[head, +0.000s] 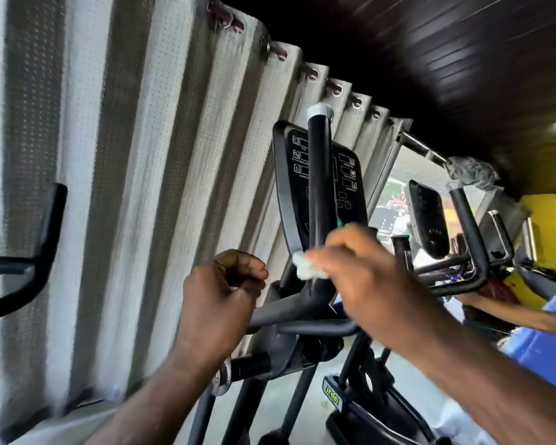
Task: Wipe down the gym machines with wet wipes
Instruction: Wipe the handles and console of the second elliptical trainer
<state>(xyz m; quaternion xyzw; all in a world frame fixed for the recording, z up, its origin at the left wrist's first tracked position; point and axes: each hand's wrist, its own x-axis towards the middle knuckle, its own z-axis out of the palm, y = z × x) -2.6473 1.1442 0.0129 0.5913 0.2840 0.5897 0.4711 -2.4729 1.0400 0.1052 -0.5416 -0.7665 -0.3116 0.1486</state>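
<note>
A black elliptical machine stands in front of me, with an upright handle bar (320,181) capped in grey and a dark console (350,187) behind it. My right hand (363,277) holds a white wet wipe (305,268) against the lower part of that handle bar; the hand is blurred by motion. My left hand (222,300) hovers left of the bar with its fingers curled into a loose fist, holding nothing I can see. A lower curved bar (283,311) runs beneath both hands.
A pale pleated curtain (126,187) hangs close on the left. Another black handle (45,226) juts in at the far left. A second machine with its own console (427,216) stands at the right, beside a blue object (546,342) and a yellow wall.
</note>
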